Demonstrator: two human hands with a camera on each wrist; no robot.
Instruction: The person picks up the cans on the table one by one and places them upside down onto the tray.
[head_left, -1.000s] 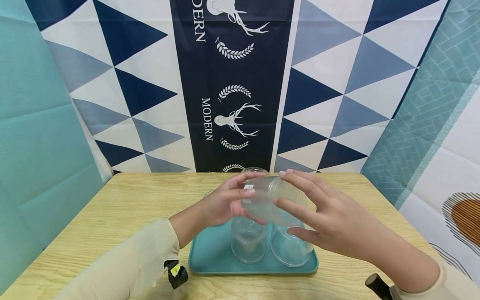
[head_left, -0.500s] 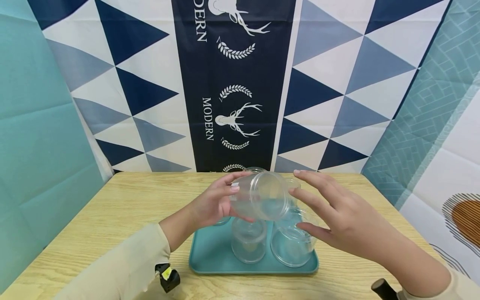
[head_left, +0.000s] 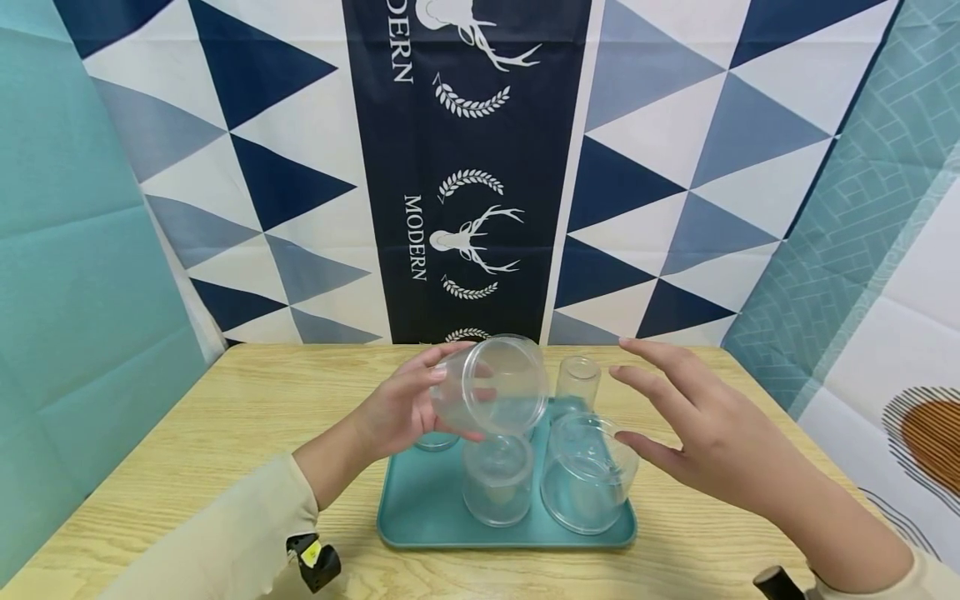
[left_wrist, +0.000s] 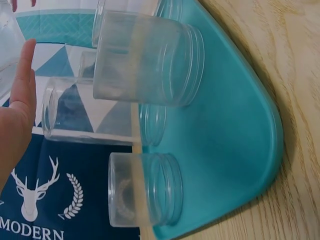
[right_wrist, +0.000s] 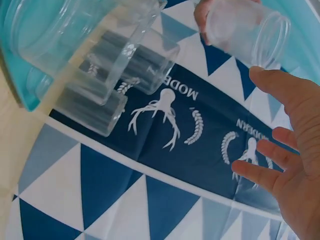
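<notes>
Above the teal tray point(head_left: 420, 508), my left hand point(head_left: 388, 410) grips a clear plastic jar point(head_left: 512, 385). The jar lies tilted on its side, its wide ridged mouth turned right and towards me. My right hand point(head_left: 712, 429) hovers apart from it on the right, fingers spread, holding nothing; the right wrist view shows its thumb near the jar's mouth. Below the held jar, a clear jar point(head_left: 498, 492) stands bottom up on the tray. Beside it is a wider clear container point(head_left: 588, 492). The left hand and held jar partly hide other vessels behind them.
A narrow clear glass point(head_left: 578, 379) stands at the tray's back right. At the tray's left side, a smaller clear jar point(left_wrist: 142, 190) shows in the left wrist view. Light wood table point(head_left: 225, 450) surrounds the tray, with a patterned cloth point(head_left: 465, 167) behind.
My left hand has moved left with the jar and turned its mouth further towards me. The right hand has drawn away from the jar to the right.
</notes>
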